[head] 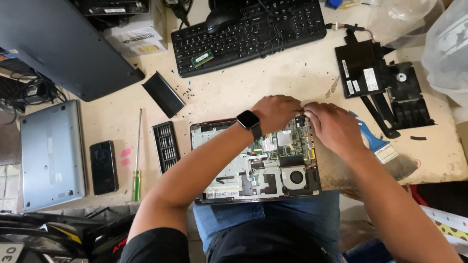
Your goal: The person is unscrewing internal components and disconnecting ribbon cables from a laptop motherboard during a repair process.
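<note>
Head view: we see an opened laptop chassis (253, 163) lying at the near edge of the counter (229, 92), its front edge overhanging toward our lap, its long axis running left to right. The green mainboard (287, 141) and a round cooling fan (296, 176) are exposed in its right half.

Both hands meet at the far right corner of the chassis. Our left hand (275, 111), with a black smartwatch (248, 120) on its wrist, comes in across the chassis from the left. Our right hand (334, 125) comes in from the right side. The two hands touch knuckle to knuckle directly over the rear edge of the mainboard, so the work point lies beneath the fingers and slightly away from us. Neither hand is clearly nearer.

The fingers of both hands are curled downward. We cannot tell whether they grip a part or only press on it, because the backs of the hands hide the fingertips and the board corner under them.

Beside the chassis on the left lie a bit set case (165, 147) and a green-handled screwdriver (137, 160). A brush (378, 146) lies to the right, partly hidden by the right forearm.
</note>
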